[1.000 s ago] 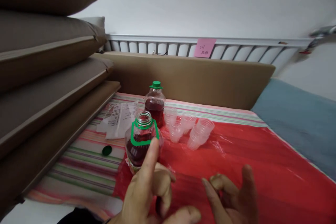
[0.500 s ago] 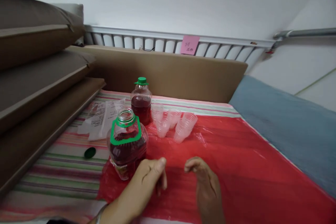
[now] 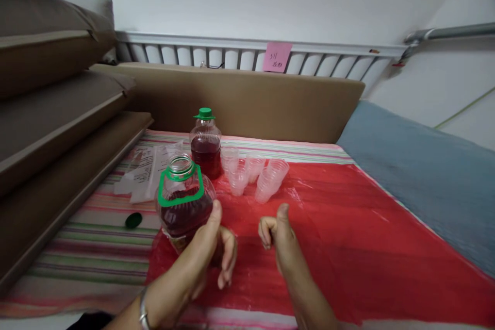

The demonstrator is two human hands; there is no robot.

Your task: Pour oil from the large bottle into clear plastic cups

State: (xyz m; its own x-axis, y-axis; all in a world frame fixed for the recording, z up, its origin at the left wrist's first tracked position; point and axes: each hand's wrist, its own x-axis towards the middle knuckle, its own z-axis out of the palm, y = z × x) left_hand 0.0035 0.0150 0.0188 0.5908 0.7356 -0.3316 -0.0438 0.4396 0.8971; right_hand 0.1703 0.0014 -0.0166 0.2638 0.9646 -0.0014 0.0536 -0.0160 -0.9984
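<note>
Both thumbs point higher than in the earlier frame; neither hand holds anything visible.

The left hand (image 3: 211,250) is half-curled, thumb up; the right hand (image 3: 280,240) is loosely curled, well apart from it. Just beyond the left hand, the uncapped bottle (image 3: 185,219) stands upright on the left part of the red sheet (image 3: 348,237); whether they touch, I cannot tell. With its dark red liquid it probably handles heavy and sloshy, its clear wall smooth and slightly yielding; the green handle (image 3: 181,200) at its neck looks the surest hold. Its label (image 3: 179,244) is mostly hidden, unreadable. Farther out, the plastic bag (image 3: 150,175) carries print too small to read; the pink note (image 3: 277,56) seems to say "311" above illegible characters.
</note>
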